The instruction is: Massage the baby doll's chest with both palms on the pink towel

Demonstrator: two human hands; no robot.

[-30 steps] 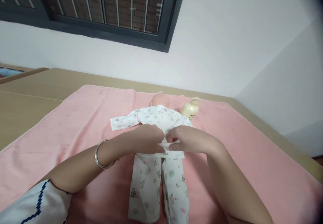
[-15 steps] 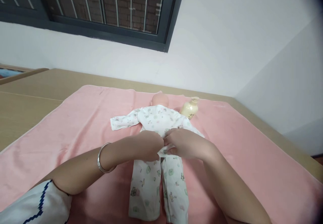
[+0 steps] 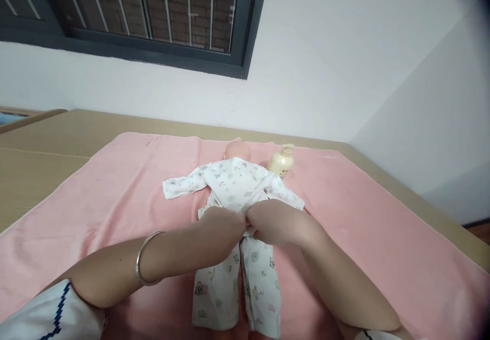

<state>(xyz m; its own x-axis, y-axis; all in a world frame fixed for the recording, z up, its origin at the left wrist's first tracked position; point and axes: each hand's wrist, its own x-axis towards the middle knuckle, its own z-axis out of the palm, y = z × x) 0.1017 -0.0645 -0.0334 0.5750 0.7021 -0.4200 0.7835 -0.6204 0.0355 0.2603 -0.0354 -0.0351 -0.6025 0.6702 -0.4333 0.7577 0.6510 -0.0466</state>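
A baby doll [image 3: 237, 150] lies on its back on a pink cloth [image 3: 126, 187], its head toward the wall. It wears a white printed baby shirt [image 3: 239, 181] with the sleeves spread out and matching trousers [image 3: 218, 299]. Over the waist, my left hand [image 3: 224, 230] and my right hand [image 3: 273, 222] meet knuckle to knuckle. Both are closed at the shirt's lower front, where the cloth draws in toward them. The fingertips and the exact bit of cloth in them are hidden. A silver bangle [image 3: 138, 261] sits on my left wrist.
A cream pump bottle [image 3: 281, 161] stands beside the doll's shoulder on the right. The cloth covers most of a wooden surface [image 3: 49, 136]. Behind it rises a white wall [image 3: 306, 74] with a dark-framed barred window [image 3: 245, 44].
My right hand's fingers have curled in from a looser, more spread shape. Both hands now press closer together at the shirt front. The view has shifted slightly.
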